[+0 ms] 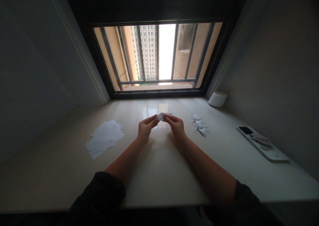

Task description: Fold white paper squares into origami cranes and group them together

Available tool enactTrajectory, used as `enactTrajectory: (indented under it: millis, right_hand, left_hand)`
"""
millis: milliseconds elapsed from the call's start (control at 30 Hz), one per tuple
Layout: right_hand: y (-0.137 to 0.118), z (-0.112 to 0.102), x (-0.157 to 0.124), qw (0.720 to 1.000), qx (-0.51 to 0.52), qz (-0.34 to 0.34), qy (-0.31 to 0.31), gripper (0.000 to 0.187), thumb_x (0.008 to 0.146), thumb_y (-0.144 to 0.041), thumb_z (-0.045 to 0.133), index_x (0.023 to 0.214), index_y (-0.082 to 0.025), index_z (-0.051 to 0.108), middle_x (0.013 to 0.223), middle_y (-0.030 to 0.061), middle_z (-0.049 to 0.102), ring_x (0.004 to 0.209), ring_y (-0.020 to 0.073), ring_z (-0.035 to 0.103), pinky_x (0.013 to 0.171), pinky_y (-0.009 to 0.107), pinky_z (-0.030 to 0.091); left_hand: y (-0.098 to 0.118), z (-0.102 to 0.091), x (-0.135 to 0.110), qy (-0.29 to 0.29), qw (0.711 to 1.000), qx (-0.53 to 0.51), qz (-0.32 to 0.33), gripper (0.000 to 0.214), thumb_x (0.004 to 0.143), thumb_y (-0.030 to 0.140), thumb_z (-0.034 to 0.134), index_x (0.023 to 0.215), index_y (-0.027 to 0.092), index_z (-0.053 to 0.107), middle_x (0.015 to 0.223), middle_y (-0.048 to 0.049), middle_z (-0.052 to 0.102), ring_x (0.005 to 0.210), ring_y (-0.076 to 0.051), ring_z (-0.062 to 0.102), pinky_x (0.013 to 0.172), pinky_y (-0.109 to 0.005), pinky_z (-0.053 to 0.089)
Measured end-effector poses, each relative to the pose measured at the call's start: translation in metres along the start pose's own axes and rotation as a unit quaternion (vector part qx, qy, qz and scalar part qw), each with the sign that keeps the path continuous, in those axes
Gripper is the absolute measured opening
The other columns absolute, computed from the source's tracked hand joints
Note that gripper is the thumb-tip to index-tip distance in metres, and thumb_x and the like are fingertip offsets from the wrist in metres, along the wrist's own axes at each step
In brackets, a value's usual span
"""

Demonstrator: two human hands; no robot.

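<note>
A small folded piece of white paper [163,115] is held up over the middle of the sill, one pointed end jutting to the right. My left hand [146,126] pinches its left end between thumb and fingers. From the other side my right hand [176,124] grips it with thumb and forefinger, partly covering it. To the right of my hands lie folded paper cranes [198,123], close together with thin pointed tips. On the left rests a loose pile of white paper sheets [104,138], overlapping at odd angles.
A white phone [264,146] with a round grip on its back lies at the right by the wall. A white rounded object [217,99] stands in the back right corner. Behind the pale sill [159,179] is a dark-framed window [159,95] with bars outside.
</note>
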State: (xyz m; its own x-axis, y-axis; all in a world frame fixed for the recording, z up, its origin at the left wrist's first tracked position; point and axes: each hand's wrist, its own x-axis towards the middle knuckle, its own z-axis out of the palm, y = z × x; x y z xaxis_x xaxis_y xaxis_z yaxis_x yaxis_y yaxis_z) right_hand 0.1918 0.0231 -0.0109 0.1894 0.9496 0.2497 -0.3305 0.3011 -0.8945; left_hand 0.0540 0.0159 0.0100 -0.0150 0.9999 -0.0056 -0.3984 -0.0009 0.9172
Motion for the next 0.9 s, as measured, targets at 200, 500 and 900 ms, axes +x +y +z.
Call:
enactTrajectory:
  millis: [200,500,900]
  right_hand:
    - [-0.001,0.004,-0.002,1.0,0.012,-0.01,0.0,0.024,0.063,-0.033,0.075,0.082,-0.019,0.073,0.083,0.0048,0.073,0.077,0.021,0.066,0.08,0.041,0.052]
    - [-0.005,0.006,-0.004,1.0,0.021,-0.016,-0.004,0.017,0.063,-0.03,0.076,0.072,-0.02,0.065,0.065,0.0,0.069,0.062,0.0177,0.065,0.069,0.036,0.053]
    - [0.003,0.008,-0.004,1.0,0.007,-0.029,-0.007,0.016,0.062,-0.029,0.075,0.066,-0.02,0.064,0.065,0.0003,0.068,0.062,0.0166,0.063,0.065,0.033,0.053]
  left_hand:
    - [-0.002,0.0,0.0,0.013,1.0,0.007,0.016,0.042,0.057,0.03,0.08,0.094,0.013,0.071,0.083,-0.0086,0.072,0.074,-0.018,0.067,0.084,-0.037,0.048]
    - [-0.016,-0.006,0.003,-0.024,0.999,0.014,0.023,0.054,0.058,0.028,0.08,0.108,0.016,0.065,0.081,-0.0057,0.071,0.078,-0.015,0.064,0.081,-0.03,0.046]
    - [-0.016,-0.005,0.002,0.008,0.999,0.02,0.026,0.044,0.053,0.028,0.081,0.093,0.015,0.07,0.077,-0.0052,0.07,0.072,-0.015,0.062,0.074,-0.029,0.044]
